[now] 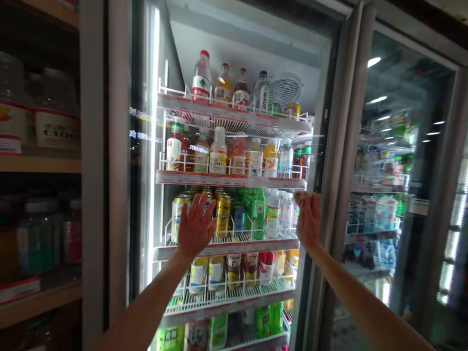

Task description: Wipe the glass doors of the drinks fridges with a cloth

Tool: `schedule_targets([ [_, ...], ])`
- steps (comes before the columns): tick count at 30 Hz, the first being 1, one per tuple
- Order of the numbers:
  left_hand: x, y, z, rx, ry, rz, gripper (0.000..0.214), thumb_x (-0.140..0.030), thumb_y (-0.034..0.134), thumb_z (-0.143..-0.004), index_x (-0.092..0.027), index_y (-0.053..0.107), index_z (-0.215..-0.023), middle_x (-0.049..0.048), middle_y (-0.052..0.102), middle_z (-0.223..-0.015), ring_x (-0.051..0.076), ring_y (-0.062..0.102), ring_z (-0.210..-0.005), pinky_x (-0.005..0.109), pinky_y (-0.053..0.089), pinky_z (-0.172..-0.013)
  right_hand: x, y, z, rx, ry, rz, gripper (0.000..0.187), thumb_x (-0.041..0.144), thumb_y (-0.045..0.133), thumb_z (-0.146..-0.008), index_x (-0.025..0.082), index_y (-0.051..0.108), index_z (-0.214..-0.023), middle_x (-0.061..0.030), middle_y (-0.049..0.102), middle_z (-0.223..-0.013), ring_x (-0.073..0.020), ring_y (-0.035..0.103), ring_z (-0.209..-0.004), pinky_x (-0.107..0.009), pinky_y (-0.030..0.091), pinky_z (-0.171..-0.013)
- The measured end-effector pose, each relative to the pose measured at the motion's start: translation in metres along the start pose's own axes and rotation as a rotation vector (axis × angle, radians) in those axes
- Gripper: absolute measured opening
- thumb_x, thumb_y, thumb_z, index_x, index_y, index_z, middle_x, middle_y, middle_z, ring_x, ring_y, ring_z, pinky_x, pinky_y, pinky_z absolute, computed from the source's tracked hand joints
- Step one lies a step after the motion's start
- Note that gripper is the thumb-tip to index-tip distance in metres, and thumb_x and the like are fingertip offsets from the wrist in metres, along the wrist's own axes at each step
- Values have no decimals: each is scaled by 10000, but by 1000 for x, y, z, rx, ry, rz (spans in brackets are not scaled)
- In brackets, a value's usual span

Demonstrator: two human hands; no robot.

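Note:
My left hand (197,226) is raised with its palm toward the glass front of a lit drinks fridge, fingers spread and holding nothing. Behind it are gold cans (223,214) on the middle shelf. My right hand (310,222) is up by the right edge of the glass, beside the metal door frame (338,161). Its fingers are bent together around a small, crumpled-looking brownish thing (300,197), too blurred to name. Whether either hand touches the glass I cannot tell. Green bottles (259,214) and clear bottles (273,214) stand between the hands, behind the glass.
Wire shelves with white price rails (234,179) hold rows of bottles and cans. To the left, a wooden shelf (40,163) carries more bottles. A second glass-doored fridge (383,195) stands at the right. Light reflections show on the glass.

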State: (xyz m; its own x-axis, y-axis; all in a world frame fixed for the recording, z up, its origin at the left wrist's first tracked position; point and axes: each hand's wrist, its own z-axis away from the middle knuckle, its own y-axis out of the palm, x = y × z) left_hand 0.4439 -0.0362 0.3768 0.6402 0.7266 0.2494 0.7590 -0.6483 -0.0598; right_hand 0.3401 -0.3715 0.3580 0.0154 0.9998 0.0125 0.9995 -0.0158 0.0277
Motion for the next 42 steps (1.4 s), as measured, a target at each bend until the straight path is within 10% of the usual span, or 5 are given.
schedule_targets([
  [10, -1, -3, -1, -5, 4, -18, 619, -276, 481, -870, -244, 239, -1438, 74, 289, -1479, 216, 186, -1394, 438, 122, -1151, 42, 6, 6, -2, -50, -7, 620, 114, 345, -891, 299, 170, -1457, -82, 139, -1542, -270, 155, -1411, -549, 314, -1067],
  [15, -2, -2, 0, 5, -8, -18, 604, -274, 478, -874, -226, 256, -1434, 86, 309, -1470, 208, 170, -1398, 436, 106, -1153, 76, 2, 26, 298, -331, -59, 609, 99, 399, -859, 333, 298, -1412, -33, 175, -1539, -251, 162, -1412, -515, 294, -1086],
  [21, -2, -2, 1, 9, -4, -34, 581, -277, 473, -877, -219, 284, -1424, 89, 313, -1470, 208, 168, -1400, 434, 107, -1152, 94, 10, -9, 170, -147, -17, 586, 107, 405, -857, 282, 320, -1411, -46, 111, -1552, -256, 132, -1418, -504, 263, -1092],
  [26, -2, -3, 4, 16, -2, -16, 597, -281, 476, -875, -214, 268, -1430, 91, 317, -1468, 213, 177, -1398, 430, 114, -1152, 110, 12, 7, 307, -460, -81, 524, 124, 468, -839, 291, 441, -1335, -19, 267, -1512, -212, 166, -1412, -454, 227, -1122],
  [42, -2, -4, 20, 60, 18, -64, 529, -290, 467, -876, -157, 370, -1378, 142, 417, -1409, 226, 147, -1404, 449, 128, -1142, 118, 21, -8, 148, -173, -25, 610, 112, 406, -855, 274, 277, -1429, -69, 219, -1525, -233, 145, -1417, -510, 210, -1106],
])
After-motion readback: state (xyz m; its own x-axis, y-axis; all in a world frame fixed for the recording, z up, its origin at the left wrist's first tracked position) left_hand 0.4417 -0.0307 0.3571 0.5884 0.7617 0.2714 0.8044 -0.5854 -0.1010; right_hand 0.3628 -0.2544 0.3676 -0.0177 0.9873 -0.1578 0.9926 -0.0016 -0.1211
